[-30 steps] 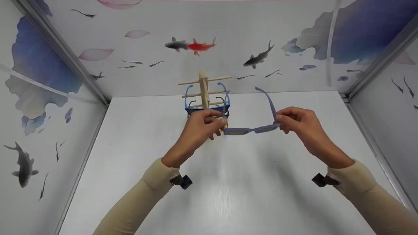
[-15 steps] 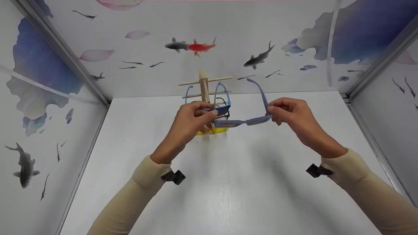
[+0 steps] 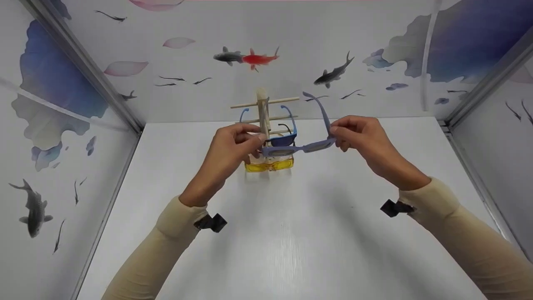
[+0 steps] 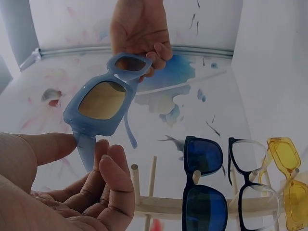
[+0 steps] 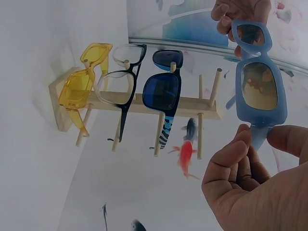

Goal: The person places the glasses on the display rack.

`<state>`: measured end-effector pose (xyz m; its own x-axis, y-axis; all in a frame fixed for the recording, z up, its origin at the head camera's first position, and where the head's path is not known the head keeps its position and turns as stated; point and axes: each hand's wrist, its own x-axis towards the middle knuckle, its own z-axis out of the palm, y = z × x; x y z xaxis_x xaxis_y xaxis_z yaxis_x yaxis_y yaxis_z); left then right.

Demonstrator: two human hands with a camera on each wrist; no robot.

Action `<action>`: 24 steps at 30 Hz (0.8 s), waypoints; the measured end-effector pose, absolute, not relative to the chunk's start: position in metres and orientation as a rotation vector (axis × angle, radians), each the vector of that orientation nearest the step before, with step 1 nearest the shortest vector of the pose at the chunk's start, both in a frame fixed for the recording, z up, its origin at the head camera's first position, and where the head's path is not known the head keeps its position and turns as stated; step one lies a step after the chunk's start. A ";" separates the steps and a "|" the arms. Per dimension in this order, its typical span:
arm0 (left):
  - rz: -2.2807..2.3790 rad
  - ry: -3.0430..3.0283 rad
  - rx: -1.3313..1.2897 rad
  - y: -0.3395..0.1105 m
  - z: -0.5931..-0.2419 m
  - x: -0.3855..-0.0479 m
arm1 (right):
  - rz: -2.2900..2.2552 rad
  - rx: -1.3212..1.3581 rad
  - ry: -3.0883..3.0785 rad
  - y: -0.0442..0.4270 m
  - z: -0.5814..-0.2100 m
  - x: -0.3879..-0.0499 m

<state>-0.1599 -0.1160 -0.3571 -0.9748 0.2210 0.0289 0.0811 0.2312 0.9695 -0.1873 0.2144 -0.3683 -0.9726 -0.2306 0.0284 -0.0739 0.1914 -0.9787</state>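
Both hands hold a pair of blue-framed sunglasses [image 3: 281, 151] up in the air, temples unfolded and pointing away. My left hand [image 3: 233, 148] pinches the left temple near its hinge, and my right hand [image 3: 362, 139] pinches the right one. Just behind stands a wooden glasses rack [image 5: 197, 103] with crossbars. On it hang dark-blue-lensed sunglasses [image 5: 162, 91], black-and-clear glasses [image 5: 116, 87] and, lowest, yellow glasses [image 5: 77, 89]. In the head view the held pair and the left hand cover part of the rack; the rack's top crossbar [image 3: 283, 100] carries no glasses.
The rack stands on a white table [image 3: 283, 233] near the back wall [image 3: 187, 100], which is printed with fish and petals. Side walls with metal corner rails [image 3: 112, 100] close in the left and right.
Both hands have moved left and away toward the rack, carrying the blue-framed sunglasses with them. The yellow glasses low on the rack have come into fuller view.
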 end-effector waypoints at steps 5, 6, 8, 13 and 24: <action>1.864 2.375 0.240 -0.124 -0.354 -0.162 | -1.880 -0.311 2.314 0.205 -0.370 -0.195; 1.864 2.375 0.228 -0.126 -0.354 -0.163 | -1.877 -0.309 2.309 0.203 -0.370 -0.196; 1.867 2.373 0.215 -0.129 -0.354 -0.165 | -1.869 -0.304 2.304 0.199 -0.370 -0.199; 1.862 2.365 0.186 -0.136 -0.356 -0.173 | -1.848 -0.273 2.298 0.191 -0.370 -0.206; 1.907 2.321 0.154 -0.152 -0.359 -0.184 | -1.857 -0.276 2.279 0.174 -0.372 -0.223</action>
